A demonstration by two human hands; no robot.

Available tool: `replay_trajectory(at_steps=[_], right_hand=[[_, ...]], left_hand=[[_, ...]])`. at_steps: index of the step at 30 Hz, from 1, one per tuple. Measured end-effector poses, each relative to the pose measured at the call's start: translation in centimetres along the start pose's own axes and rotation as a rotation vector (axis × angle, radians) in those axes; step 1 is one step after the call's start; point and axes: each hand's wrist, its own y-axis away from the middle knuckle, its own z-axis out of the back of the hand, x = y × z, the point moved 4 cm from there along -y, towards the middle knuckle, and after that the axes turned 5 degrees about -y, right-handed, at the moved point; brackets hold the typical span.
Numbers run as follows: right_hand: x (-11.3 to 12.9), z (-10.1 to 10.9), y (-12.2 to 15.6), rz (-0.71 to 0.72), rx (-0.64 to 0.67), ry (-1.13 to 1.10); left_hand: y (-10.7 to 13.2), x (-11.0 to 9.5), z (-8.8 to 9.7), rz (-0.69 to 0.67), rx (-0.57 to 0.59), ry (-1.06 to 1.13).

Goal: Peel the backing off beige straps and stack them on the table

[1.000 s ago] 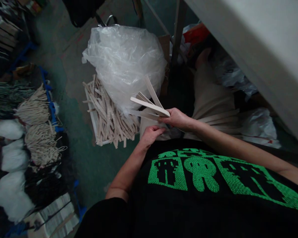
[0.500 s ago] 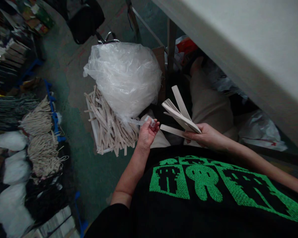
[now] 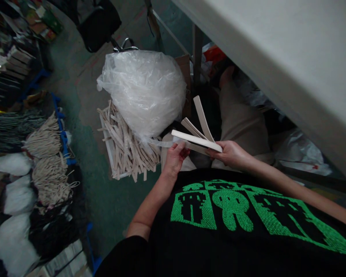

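My right hand (image 3: 230, 154) is closed round the ends of a fanned bundle of pale flat strips (image 3: 196, 132), held over my lap. My left hand (image 3: 174, 156) is closed just left of it, pinching a thin pale strip (image 3: 164, 143) that reaches toward the bundle's lowest piece. A white tray (image 3: 109, 148) heaped with the same strips (image 3: 123, 144) stands on the floor beyond my left hand. A big clear plastic bag (image 3: 142, 88) rests partly on that heap.
A white table (image 3: 276, 50) overhangs at the right, with its metal leg (image 3: 196, 57) behind the bag. Bundles of cord and white sacks (image 3: 43, 154) line the left floor by a blue rack (image 3: 60, 127). A black chair (image 3: 100, 23) stands at the back. Crumpled plastic (image 3: 300, 154) lies under the table.
My right hand has shifted the fanned bundle a little left and tilted it flatter. My left hand has risen slightly, closing the gap between the thin strip and the bundle.
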Motion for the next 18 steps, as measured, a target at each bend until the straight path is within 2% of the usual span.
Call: replay_trajectory(at_steps=[4, 6, 9, 11, 14, 18], right_hand=[[1.1, -0.6, -0.8, 0.038, 0.004, 0.013], [1.9, -0.9, -0.6, 0.045, 0.072, -0.034], [2.4, -0.5, 1.0, -0.007, 0.267, -0.101], [2.1, 0.4, 2.4, -0.058, 0.338, -0.086], [1.9, 1.5, 3.7, -0.076, 0.275, -0.005], [3.7, 0.6, 3.4, -0.003, 0.158, 0.090]], left_hand=[[1.0, 1.9, -1.3, 0.091, 0.071, -0.007], [1.7, 2.2, -1.7, 0.097, 0.101, 0.003], [2.8, 1.2, -1.4, 0.001, 0.094, 0.003], [3.5, 0.2, -0.8, -0.083, 0.071, 0.005], [4.3, -0.3, -0.4, -0.117, 0.083, 0.050], [5.1, 0.5, -2.2, -0.052, 0.219, 0.097]])
